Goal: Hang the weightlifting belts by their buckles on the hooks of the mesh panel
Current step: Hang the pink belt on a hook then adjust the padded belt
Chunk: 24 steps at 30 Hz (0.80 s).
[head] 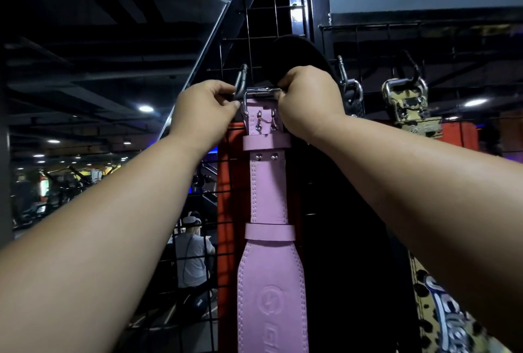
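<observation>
Two bare forearms reach up and forward to a black wire mesh panel (263,27) in a dim gym. The left hand (205,109) has its thumb and fingers curled together in a pinch at the left end of a chrome buckle (261,92), right where a silver hook (241,81) juts from the mesh. The right hand (307,101) pinches the right end of the same buckle, fingers curled over the bar. Both hands sit level, one at each side of the buckle, about equally near it.

The buckle tops a pink belt (268,211), which hangs straight down from it, long axis vertical, widening toward the bottom of the view. The hook lies just up and left of the buckle, touching or nearly touching its left corner; whether the buckle frame has already passed over the hook tip cannot be told. Judging by this, the coming move is a small lift and shift toward the left hand's side.

Right of the buckle, a dark belt (352,103) and a leopard-print belt (410,106) already hang from their own hooks. Behind the pink belt hangs a black belt (300,53). Below and left of the buckle, through the mesh, a person in a white shirt (192,256) sits.
</observation>
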Tool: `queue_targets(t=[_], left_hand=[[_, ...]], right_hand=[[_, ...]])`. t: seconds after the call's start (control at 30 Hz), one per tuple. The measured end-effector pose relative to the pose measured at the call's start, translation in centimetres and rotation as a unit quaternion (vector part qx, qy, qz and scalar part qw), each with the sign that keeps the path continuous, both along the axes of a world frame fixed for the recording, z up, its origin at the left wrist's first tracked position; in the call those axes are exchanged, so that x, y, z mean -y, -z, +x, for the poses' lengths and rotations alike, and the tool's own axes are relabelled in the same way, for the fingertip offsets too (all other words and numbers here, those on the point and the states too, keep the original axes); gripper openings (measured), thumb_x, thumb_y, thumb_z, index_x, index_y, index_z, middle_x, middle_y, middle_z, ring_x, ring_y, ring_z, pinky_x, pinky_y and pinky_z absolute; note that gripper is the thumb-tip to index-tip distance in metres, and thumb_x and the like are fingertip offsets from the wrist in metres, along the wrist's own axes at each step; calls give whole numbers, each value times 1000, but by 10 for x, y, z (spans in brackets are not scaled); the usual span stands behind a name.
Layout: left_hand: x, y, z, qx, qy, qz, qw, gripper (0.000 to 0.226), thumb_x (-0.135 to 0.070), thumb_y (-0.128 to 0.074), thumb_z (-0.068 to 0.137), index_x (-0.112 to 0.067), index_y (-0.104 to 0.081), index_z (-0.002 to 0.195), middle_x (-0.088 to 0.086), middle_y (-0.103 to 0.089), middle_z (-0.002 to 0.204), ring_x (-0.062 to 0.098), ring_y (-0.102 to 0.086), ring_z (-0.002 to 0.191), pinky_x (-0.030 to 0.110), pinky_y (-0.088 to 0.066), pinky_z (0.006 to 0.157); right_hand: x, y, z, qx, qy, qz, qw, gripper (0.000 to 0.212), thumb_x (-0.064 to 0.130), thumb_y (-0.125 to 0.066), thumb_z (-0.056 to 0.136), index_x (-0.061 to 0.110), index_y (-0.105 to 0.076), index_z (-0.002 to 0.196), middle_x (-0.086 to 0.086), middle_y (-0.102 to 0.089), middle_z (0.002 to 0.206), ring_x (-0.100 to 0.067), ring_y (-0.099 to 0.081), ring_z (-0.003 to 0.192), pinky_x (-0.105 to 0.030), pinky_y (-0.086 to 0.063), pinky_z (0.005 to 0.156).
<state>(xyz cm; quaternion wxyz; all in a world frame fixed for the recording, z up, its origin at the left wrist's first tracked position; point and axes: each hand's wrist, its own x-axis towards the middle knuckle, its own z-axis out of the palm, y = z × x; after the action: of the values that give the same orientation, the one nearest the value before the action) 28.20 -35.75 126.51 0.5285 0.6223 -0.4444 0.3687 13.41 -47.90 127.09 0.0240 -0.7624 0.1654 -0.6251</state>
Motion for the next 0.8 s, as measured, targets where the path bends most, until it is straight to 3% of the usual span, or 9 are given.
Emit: queue_targets(t=[0.3,0.5,0.63,0.8], left_hand=[[5,-3,-3,42,-75,-4,996,18,-28,-76,91,-25,-80,108,-9,-78,96,11,-72,92,27,-55,87],[5,-1,-2,48,-52,-54,996,11,-27,-72,95,-23,-80,101,-16,-69,81,6,-66,81,13,-44,73],[0,-4,4,36,-51,-79,995,13,-31,-71,95,-23,-81,100,-12,-71,81,10,-68,81,21,-46,75],[-6,-4,10,6,-35,-74,997,7,-33,-73,94,-28,-78,94,-15,-69,77,-1,-62,71,11,-43,66]], right_hand=[[2,-5,1,-4,4,5,1000,17,26,-67,92,22,-77,105,-2,-76,103,-28,-68,101,-28,-46,77],[3,-6,2,-1,0,8,1000,18,27,-66,93,22,-76,107,-2,-76,107,-28,-67,104,-30,-48,83],[3,-6,2,10,-8,10,1000,22,28,-65,93,23,-76,111,0,-76,109,-27,-67,106,-30,-49,85],[-3,-13,1,24,-29,-2,999,21,32,-65,96,24,-75,113,3,-75,112,-23,-66,109,-30,-50,89]])
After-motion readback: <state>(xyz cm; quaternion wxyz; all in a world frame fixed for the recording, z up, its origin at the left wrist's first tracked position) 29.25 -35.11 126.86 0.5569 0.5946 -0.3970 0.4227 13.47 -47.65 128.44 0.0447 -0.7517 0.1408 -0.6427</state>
